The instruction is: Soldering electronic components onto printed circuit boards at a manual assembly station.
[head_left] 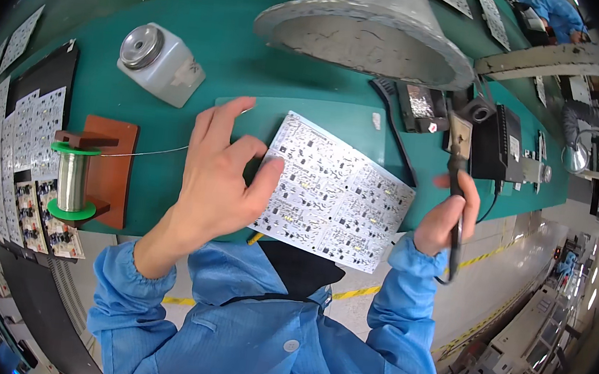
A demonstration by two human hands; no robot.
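Observation:
A white circuit board [335, 191] crowded with small parts lies tilted on a green mat, close in front of me. My left hand [225, 164] is over its left edge, the thumb touching the board. Thin solder wire [146, 153] runs from a green-flanged spool [72, 181] into this hand; a shiny bit shows by an outstretched fingertip. The hand seems to hold the wire, though its grip is partly hidden. Right of the board, my right hand [448, 214] is closed around a soldering iron [456, 236], whose upper end points away from me towards the iron stand [477, 109].
A metal fume hood [373, 38] hangs over the far side. A squarish bottle [163, 63] stands far left, and a black brush [393, 127] lies beyond the board. Racked circuit boards [24, 136] line the left. A black box [501, 146] sits right. Another person [555, 15] is far off.

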